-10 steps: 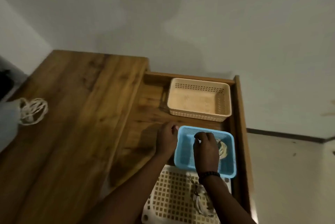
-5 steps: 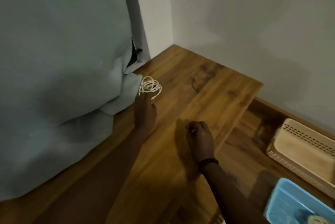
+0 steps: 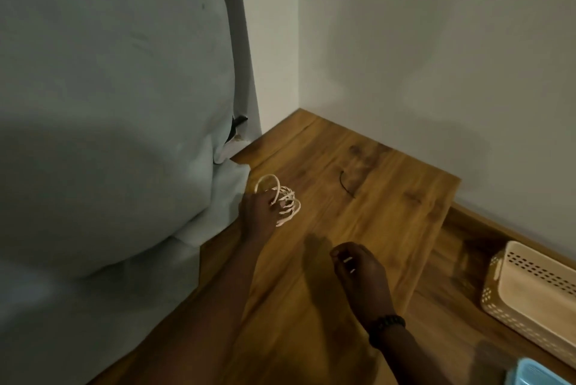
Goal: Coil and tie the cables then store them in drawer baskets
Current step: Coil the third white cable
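A loosely coiled white cable (image 3: 285,200) lies at the left edge of the wooden top (image 3: 358,216), against a grey sheet. My left hand (image 3: 258,213) has its fingers closed on the coil's loops and lifts one side. My right hand (image 3: 361,272) hovers over the wood nearer to me, fingers curled in, with nothing visible in it; a dark bead bracelet circles its wrist. A thin black tie (image 3: 345,183) lies on the wood beyond the coil. The beige basket (image 3: 505,291) sits in the open drawer at the right, and a corner of the blue basket (image 3: 530,373) shows at the bottom right.
A large grey sheet-covered mass (image 3: 109,135) fills the left side and overhangs the wooden top's edge. White walls (image 3: 436,57) meet in a corner behind the top. The drawer floor (image 3: 448,328) lies lower, to the right of the top.
Both hands left the blue basket in the drawer and the view swung left. My left hand reached the white coil by the sheet and has now closed on it, raising its loops.
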